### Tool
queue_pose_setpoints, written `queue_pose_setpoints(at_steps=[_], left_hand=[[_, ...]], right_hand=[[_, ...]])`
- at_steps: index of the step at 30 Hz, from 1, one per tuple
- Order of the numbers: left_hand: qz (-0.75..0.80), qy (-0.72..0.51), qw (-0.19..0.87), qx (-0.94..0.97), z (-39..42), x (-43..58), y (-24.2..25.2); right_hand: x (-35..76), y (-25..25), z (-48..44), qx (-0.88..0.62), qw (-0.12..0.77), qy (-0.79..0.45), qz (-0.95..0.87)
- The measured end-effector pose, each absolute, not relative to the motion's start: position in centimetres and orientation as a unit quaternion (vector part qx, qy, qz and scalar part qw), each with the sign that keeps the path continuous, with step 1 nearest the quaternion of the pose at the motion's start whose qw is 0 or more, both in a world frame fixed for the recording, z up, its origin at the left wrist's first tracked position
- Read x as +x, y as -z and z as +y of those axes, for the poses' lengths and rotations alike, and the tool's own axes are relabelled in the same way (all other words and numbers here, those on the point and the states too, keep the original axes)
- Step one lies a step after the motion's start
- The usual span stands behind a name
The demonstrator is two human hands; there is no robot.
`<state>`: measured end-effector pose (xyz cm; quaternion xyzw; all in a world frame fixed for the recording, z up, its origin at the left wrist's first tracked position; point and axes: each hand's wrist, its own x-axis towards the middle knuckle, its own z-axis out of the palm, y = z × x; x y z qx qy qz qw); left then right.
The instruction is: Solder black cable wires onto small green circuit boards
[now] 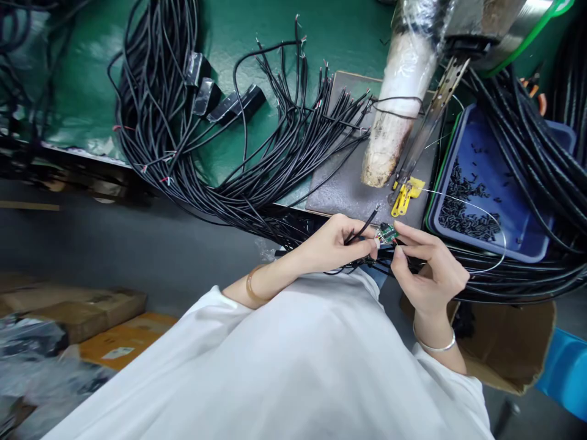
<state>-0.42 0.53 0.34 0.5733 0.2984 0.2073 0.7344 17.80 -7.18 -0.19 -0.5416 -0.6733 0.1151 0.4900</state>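
Note:
Between my two hands, just off the bench edge, is a small green circuit board (387, 233) with wires at its left end. My left hand (346, 241) is closed on a black cable (364, 226) whose stripped end points up and right, and its fingertips meet the wired end of the board. My right hand (424, 260) pinches the board's right side between thumb and fingers; a thin reddish wire shows by the fingertips. Beyond the hands, a soldering iron (419, 134) points down toward a yellow clip-like piece (403, 197) on a grey-brown mat (337, 177).
A large bundle of black cables (156, 122) spreads over the green bench (224, 36). At right, a blue tray (527, 244) holds many small black pieces, with thick cable coils (523, 146) over it. A plastic-wrapped white roll (398, 110) stands near the iron. Below right is an open cardboard box (509, 342).

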Motion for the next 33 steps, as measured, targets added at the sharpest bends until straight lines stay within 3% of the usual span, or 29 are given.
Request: queue_pose_setpoints(at_steps=[10, 18, 24, 33], left_hand=[[0.288, -0.243, 0.65, 0.66, -0.6, -0.9, -0.7], [0.296, -0.245, 0.679, 0.625, -1.1, -1.0, -0.2], [0.354, -0.32, 0.708, 0.52, -1.4, -1.2, -0.2], [0.363, -0.408, 0.726, 0.418, -1.6, -1.0, 0.8]], right_hand=[[17.6, 1.0, -8.3, -0.535, 0.502, -0.059, -0.677], [17.0, 1.0, -8.4, -0.541, 0.505, -0.072, -0.669], [17.1, 0.9, -9.4, -0.526, 0.566, -0.03, -0.635], [14.0, 2.4, -9.0, -0.594, 0.444, -0.128, -0.658]])
